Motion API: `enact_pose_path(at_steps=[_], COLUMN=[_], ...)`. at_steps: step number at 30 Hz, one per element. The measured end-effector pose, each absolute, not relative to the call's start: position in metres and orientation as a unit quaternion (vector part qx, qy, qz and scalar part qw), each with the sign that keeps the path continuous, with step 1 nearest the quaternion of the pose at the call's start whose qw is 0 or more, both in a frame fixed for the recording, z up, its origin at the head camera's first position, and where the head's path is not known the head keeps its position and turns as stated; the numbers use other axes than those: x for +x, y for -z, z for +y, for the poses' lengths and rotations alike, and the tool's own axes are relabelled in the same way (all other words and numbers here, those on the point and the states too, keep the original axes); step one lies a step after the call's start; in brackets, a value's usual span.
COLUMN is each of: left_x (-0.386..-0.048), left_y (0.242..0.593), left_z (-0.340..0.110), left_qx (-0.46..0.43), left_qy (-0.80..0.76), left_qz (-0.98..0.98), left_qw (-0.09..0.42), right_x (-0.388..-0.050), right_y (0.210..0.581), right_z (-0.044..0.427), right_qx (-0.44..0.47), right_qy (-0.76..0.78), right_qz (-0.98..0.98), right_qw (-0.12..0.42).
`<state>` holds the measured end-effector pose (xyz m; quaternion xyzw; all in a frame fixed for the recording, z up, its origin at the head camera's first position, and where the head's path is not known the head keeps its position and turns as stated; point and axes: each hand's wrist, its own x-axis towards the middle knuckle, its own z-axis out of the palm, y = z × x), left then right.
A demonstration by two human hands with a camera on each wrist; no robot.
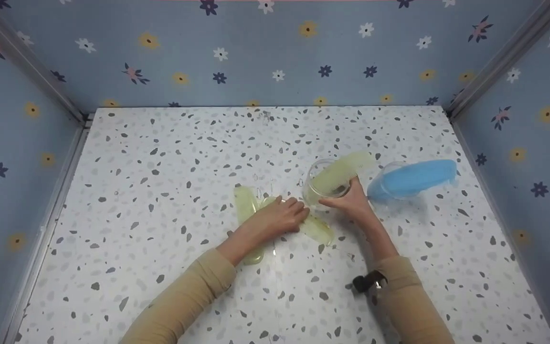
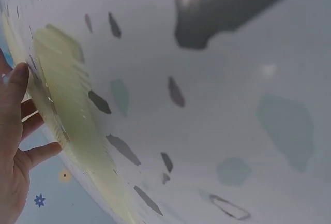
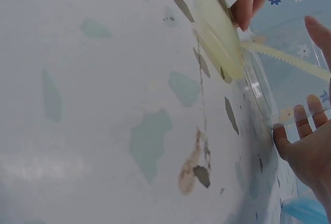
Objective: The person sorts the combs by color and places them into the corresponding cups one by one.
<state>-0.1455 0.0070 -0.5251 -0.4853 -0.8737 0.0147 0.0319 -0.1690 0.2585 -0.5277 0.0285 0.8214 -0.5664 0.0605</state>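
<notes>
My left hand (image 1: 280,217) is over several pale yellow combs on the table, its fingers pinching the edge of one yellow comb (image 1: 319,231). Another yellow comb (image 1: 244,196) lies to its left; in the left wrist view a toothed yellow comb (image 2: 70,89) lies flat beside the fingers. With my right hand (image 1: 351,203) I hold a clear plastic cup (image 1: 314,174) that stands slightly tilted. Leaning out of that cup is a yellow comb (image 1: 342,172). The right wrist view shows the cup's wall (image 3: 261,87) between thumb and fingers.
Right of my right hand, a second clear cup holds blue combs (image 1: 418,179) that lean out to the right. The speckled white table (image 1: 184,153) is bounded by blue flowered panels (image 1: 256,52) at the back and sides.
</notes>
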Motion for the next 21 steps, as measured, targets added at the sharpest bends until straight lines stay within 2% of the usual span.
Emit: enact_pose_path(at_steps=[3, 15, 21], left_x=[-0.145, -0.143, -0.141], left_y=[0.522, 0.513, 0.505], left_z=[0.006, -0.002, -0.006], left_qx=[-0.489, -0.495, -0.490], left_qy=[-0.023, -0.007, 0.098], left_qz=[-0.871, -0.860, -0.859], left_qw=[0.039, 0.123, 0.109], right_x=[-0.169, -0.170, -0.168], right_y=[0.528, 0.528, 0.528], right_z=[0.258, 0.258, 0.258], right_qx=[0.025, 0.019, 0.018], right_qy=[0.572, 0.578, 0.574], right_qz=[0.818, 0.814, 0.816], right_qw=[0.058, 0.056, 0.062])
